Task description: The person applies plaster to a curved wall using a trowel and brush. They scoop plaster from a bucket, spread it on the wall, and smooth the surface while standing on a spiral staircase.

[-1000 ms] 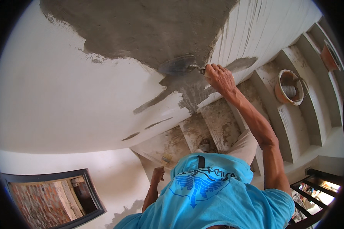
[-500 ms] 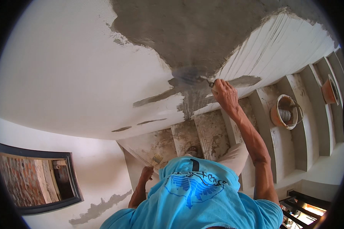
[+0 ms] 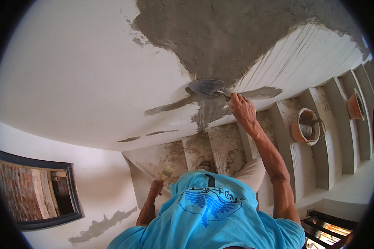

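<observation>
My right hand (image 3: 242,108) is closed around the handle of a pointed trowel (image 3: 206,88). The grey metal blade lies over the lower, narrow part of a grey plaster patch (image 3: 203,39) on the white wall; I cannot tell whether it touches the surface. Down by my left side, my left hand (image 3: 156,187) is closed on a paintbrush (image 3: 168,171) with pale bristles pointing up. Thin grey smears run out to both sides below the patch.
Stained concrete stairs (image 3: 224,145) climb to the right along the wall. An orange-rimmed bucket (image 3: 296,133) stands on one step, a second bucket (image 3: 354,106) higher up. A dark-framed window opening (image 3: 77,191) is at lower left, dark railing bars (image 3: 332,220) at lower right.
The trowel blade, blurred by motion before, now shows sharply and sits slightly lower. My right hand has come down a little, and the brush in my left hand shows more clearly.
</observation>
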`<move>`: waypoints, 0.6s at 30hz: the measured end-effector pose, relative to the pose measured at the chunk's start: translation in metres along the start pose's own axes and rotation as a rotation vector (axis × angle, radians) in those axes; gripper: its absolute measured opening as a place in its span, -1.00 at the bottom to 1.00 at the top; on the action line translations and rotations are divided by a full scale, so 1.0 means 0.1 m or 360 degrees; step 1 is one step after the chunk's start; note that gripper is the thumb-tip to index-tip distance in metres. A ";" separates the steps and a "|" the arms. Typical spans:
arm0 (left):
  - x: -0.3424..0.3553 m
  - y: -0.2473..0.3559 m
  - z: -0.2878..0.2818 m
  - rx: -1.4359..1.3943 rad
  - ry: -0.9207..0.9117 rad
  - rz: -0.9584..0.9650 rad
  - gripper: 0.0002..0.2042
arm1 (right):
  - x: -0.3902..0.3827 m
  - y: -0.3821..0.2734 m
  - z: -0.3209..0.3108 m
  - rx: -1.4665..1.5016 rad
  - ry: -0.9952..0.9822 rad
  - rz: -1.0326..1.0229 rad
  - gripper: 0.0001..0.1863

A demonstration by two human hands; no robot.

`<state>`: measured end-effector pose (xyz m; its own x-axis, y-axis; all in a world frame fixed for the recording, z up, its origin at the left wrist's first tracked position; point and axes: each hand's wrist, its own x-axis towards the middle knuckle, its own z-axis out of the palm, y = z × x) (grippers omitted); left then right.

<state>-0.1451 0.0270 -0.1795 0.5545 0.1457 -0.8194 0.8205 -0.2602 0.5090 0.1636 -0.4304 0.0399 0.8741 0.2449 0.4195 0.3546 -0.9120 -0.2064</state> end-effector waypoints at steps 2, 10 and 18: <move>0.04 -0.05 0.00 -0.0016 -0.0004 -0.0010 -0.57 | 0.07 -0.06 -0.15 -0.0002 0.0096 -0.0036 -0.65; 0.08 0.01 0.06 -0.0037 0.0018 0.0111 -0.56 | 0.51 -0.22 -0.39 -0.0055 0.0367 -0.0063 -0.70; 0.04 -0.05 0.10 -0.0092 0.0041 0.0006 -0.58 | 0.14 -0.15 -0.21 0.0001 0.0136 -0.0084 -0.72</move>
<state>-0.1482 0.0198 -0.1881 0.5605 0.1694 -0.8107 0.8246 -0.2051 0.5272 0.1641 -0.4201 0.0675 0.8226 0.2635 0.5038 0.3997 -0.8982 -0.1828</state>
